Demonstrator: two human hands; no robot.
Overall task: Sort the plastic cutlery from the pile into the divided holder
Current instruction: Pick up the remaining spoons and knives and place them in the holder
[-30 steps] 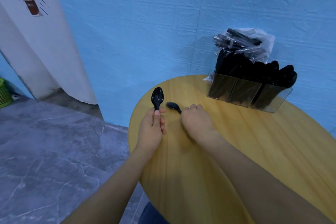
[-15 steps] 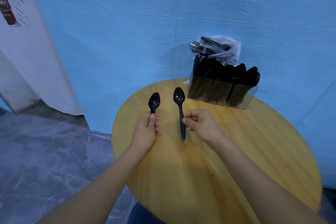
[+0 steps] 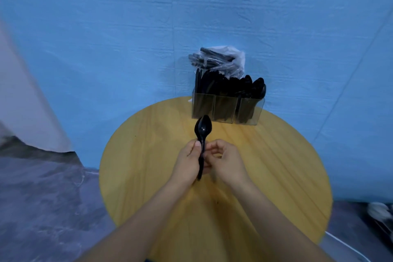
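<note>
My left hand (image 3: 188,162) and my right hand (image 3: 226,160) meet above the middle of the round wooden table (image 3: 144,176). Between them stands a black plastic spoon (image 3: 203,128), bowl up and towards the wall. My left thumb presses on its handle and my right fingertips pinch the same handle. I cannot tell whether a second spoon lies stacked behind it. The clear divided holder (image 3: 225,109) stands at the table's far edge, its three compartments packed with black cutlery.
A clear plastic bag of black cutlery (image 3: 219,59) leans against the blue wall behind the holder. Grey stone floor lies to the left of the table. A blurred dark and white object (image 3: 380,214) sits on the floor at the right edge.
Each hand held its own spoon apart before. Now the hands have come together over the table centre, and only one spoon bowl shows. The camera has swung right.
</note>
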